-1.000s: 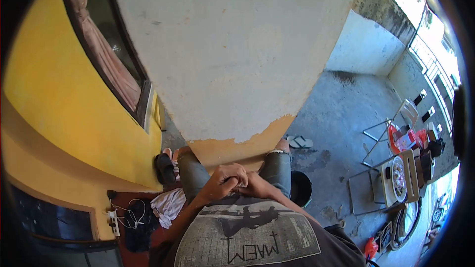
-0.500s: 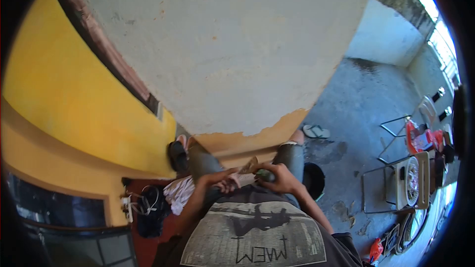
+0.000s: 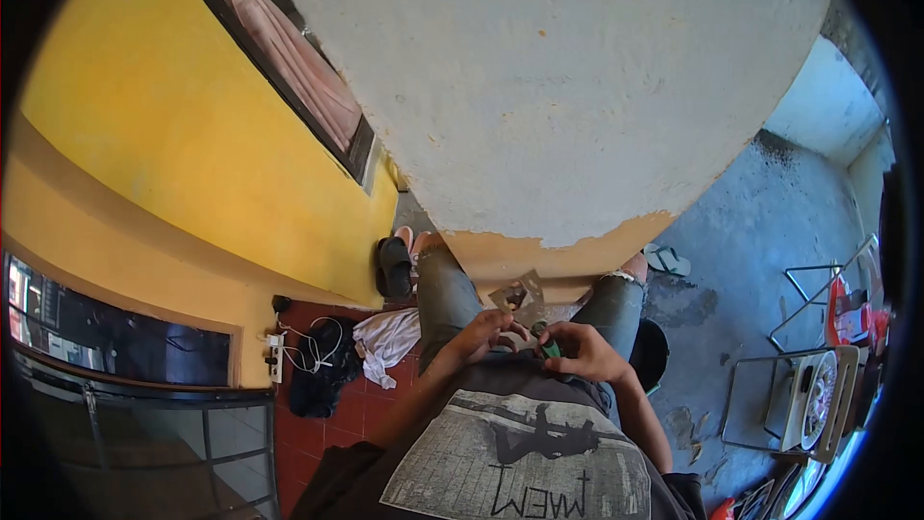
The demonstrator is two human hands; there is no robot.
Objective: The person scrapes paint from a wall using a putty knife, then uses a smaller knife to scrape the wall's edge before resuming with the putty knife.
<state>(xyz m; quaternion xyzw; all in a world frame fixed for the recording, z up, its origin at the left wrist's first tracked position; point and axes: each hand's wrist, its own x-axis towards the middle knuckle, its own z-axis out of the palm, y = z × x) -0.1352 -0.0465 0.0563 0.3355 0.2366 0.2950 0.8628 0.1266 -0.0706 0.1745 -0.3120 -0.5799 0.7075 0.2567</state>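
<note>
Both hands are close together over my lap, just above the printed dark shirt [image 3: 525,453]. My left hand [image 3: 486,332] pinches a small flat piece [image 3: 520,296], partly see-through with a dark patch, which sticks up from its fingertips. In my right hand [image 3: 582,351] is a small green object [image 3: 550,345], held between thumb and fingers. The two hands nearly touch at the fingertips. Too little detail shows to tell exactly what either item is.
A peeling wall [image 3: 568,96] stands in front of my knees. White cloth [image 3: 388,342], a power strip [image 3: 276,356] and dark shoes [image 3: 393,268] lie left. On the right are a black bucket [image 3: 650,354], a sandal [image 3: 667,260] and a folding chair [image 3: 804,400].
The view has swung, so the surroundings sit farther right. The flat piece now stands up more visibly from my left hand, and the green object shows between my right fingers.
</note>
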